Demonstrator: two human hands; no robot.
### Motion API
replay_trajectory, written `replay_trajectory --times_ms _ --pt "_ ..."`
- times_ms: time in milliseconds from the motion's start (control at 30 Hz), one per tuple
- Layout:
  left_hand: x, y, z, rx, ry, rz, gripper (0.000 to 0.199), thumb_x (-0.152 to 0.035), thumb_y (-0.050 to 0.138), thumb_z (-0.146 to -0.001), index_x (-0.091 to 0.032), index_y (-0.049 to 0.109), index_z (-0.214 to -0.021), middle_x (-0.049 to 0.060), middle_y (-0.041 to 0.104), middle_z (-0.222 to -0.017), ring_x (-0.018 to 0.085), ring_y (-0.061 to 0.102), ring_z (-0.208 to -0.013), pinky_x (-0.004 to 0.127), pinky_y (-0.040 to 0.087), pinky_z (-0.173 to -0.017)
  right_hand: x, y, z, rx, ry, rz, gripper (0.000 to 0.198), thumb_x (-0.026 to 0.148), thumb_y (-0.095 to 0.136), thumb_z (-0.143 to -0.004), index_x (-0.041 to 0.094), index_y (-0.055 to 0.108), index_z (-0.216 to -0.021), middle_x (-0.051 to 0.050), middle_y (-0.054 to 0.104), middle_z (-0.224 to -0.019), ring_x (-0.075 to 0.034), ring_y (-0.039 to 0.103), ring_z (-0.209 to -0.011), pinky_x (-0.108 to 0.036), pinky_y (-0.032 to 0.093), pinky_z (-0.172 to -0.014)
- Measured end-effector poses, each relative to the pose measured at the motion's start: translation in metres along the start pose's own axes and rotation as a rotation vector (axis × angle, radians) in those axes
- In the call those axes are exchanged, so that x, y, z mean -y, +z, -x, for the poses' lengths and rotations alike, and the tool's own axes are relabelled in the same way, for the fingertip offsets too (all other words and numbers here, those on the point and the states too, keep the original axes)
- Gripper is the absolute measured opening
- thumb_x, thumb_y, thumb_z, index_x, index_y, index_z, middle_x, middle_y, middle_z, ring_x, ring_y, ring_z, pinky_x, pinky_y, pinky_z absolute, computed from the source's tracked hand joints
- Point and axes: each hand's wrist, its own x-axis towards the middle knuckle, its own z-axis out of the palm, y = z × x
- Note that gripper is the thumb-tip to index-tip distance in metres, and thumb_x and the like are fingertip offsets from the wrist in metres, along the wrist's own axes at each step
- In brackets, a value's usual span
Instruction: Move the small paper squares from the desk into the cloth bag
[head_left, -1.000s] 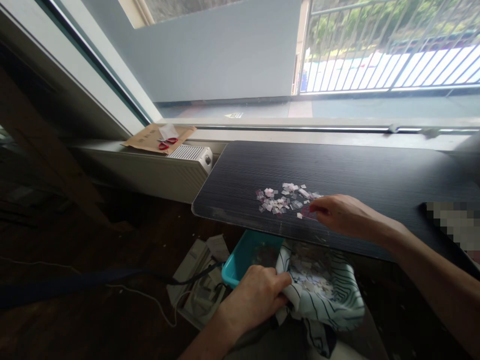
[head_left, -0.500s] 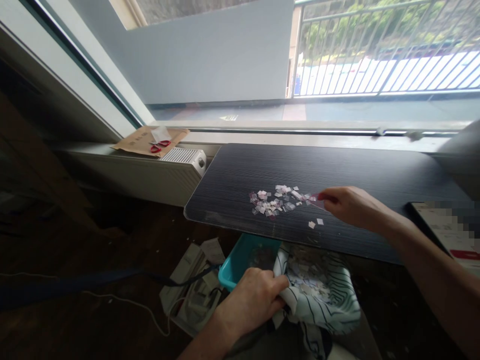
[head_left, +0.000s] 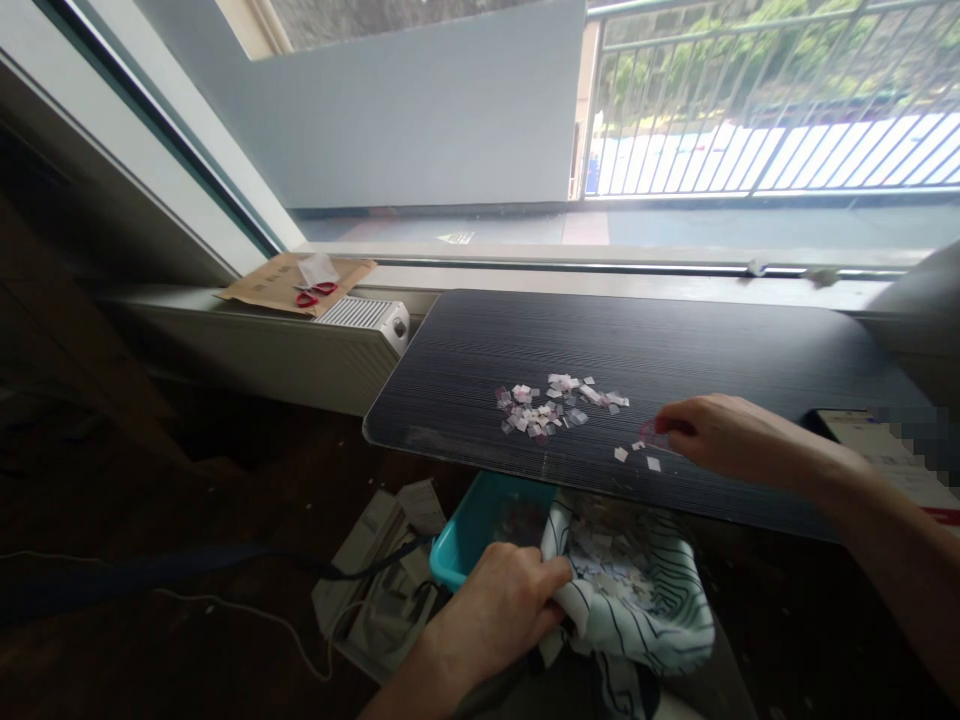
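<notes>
A pile of small white and clear pinkish squares (head_left: 536,408) is spread over the dark wood-grain table (head_left: 465,340). My right hand (head_left: 712,430) is closed on a thin, see-through pink plastic piece (head_left: 651,434), its edge down at the tabletop. A few loose white squares (head_left: 654,464) lie beside that edge. Below the table's front edge, my left hand (head_left: 510,590) grips the rim of a striped cloth (head_left: 645,640). The cloth sags like a pouch and holds many small pale scraps (head_left: 611,560).
A turquoise bin (head_left: 450,545) with some clear bits stands left of the cloth. Red-handled scissors (head_left: 316,293) lie on a brown envelope (head_left: 262,284) by the radiator (head_left: 367,313). A phone-like device (head_left: 862,445) lies at the table's right. Boxes and cables are on the floor.
My right hand has moved right and nearer with the pink piece, away from the pile toward the loose squares, some of which have shifted. The left hand keeps its grip on the cloth.
</notes>
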Motion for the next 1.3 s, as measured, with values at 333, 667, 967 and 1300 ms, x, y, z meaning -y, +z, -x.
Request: replay_trajectory --times_ms 333,667,967,1300 --pt "-0.004 -0.003 -0.004 0.019 0.001 -0.035 0.006 -0.026 0.060 -0.088 -0.021 0.061 -0.090 0.001 0.066 -0.080 0.020 0.064 -0.073 0.024 0.044 -0.063 -0.011 0.000 -0.024 -0.070 0.036 0.007 0.032 0.032 0.043 -0.082 0.026 0.074 -0.089 -0.002 0.073 -0.081 -0.018 0.064 -0.070 -0.026 0.041 -0.059" --pt "-0.004 -0.005 -0.007 0.042 -0.002 -0.051 0.005 -0.024 0.062 -0.086 -0.020 0.061 -0.090 0.001 0.067 -0.081 0.021 0.064 -0.075 0.025 0.043 -0.064 0.003 -0.004 -0.039 -0.131 0.048 -0.021 0.038 0.029 0.039 -0.083 0.023 0.073 -0.099 -0.005 0.074 -0.088 -0.020 0.064 -0.076 -0.028 0.041 -0.063" --pt "0.000 -0.002 -0.006 0.021 0.008 -0.048 0.007 -0.027 0.062 -0.087 -0.021 0.061 -0.089 0.000 0.066 -0.079 0.021 0.064 -0.072 0.026 0.042 -0.061 0.014 -0.001 -0.054 -0.086 0.029 -0.014 0.035 0.029 0.040 -0.080 0.022 0.072 -0.094 -0.007 0.072 -0.086 -0.021 0.062 -0.073 -0.028 0.038 -0.061" --pt "0.000 -0.006 -0.009 0.042 0.009 -0.059 0.007 -0.027 0.061 -0.088 -0.020 0.061 -0.090 0.001 0.066 -0.079 0.021 0.064 -0.072 0.026 0.042 -0.061 0.014 -0.004 -0.053 -0.057 0.014 -0.015 0.033 0.029 0.040 -0.079 0.022 0.071 -0.090 -0.005 0.071 -0.082 -0.020 0.060 -0.069 -0.028 0.036 -0.059"
